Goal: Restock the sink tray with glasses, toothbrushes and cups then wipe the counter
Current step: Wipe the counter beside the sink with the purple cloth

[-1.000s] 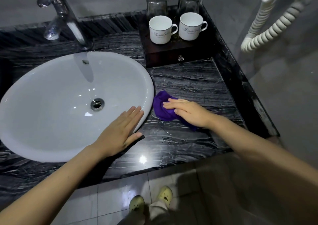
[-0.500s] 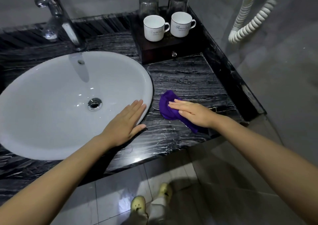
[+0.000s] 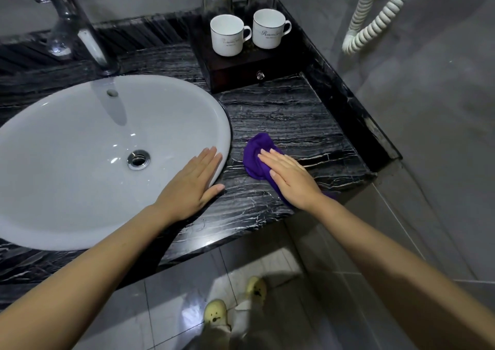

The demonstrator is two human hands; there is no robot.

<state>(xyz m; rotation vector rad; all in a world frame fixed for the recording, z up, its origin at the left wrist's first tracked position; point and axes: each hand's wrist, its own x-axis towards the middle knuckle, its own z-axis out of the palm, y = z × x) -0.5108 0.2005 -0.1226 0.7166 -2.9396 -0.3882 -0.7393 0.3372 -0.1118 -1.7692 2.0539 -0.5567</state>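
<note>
Wiping the black veined marble worktop (image 3: 289, 119), tray apparently stocked.
Right hand (image 3: 290, 179) presses flat on the crumpled purple cloth (image 3: 258, 156); left hand (image 3: 192, 186) rests open on the white basin rim (image 3: 223, 124); next, sweep toward uncovered marble.

Purple cloth (image 3: 257, 156), black counter (image 3: 289, 119) (white-veined), white basin (image 3: 80, 146)

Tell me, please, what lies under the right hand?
A crumpled purple cloth lies flat under the right hand, on the black marble counter. The cloth's middle is covered.

Right hand (image 3: 290, 179) flat on purple cloth (image 3: 257, 156), black marble counter (image 3: 289, 116), left hand (image 3: 192, 185) on white basin (image 3: 80, 162)
</note>
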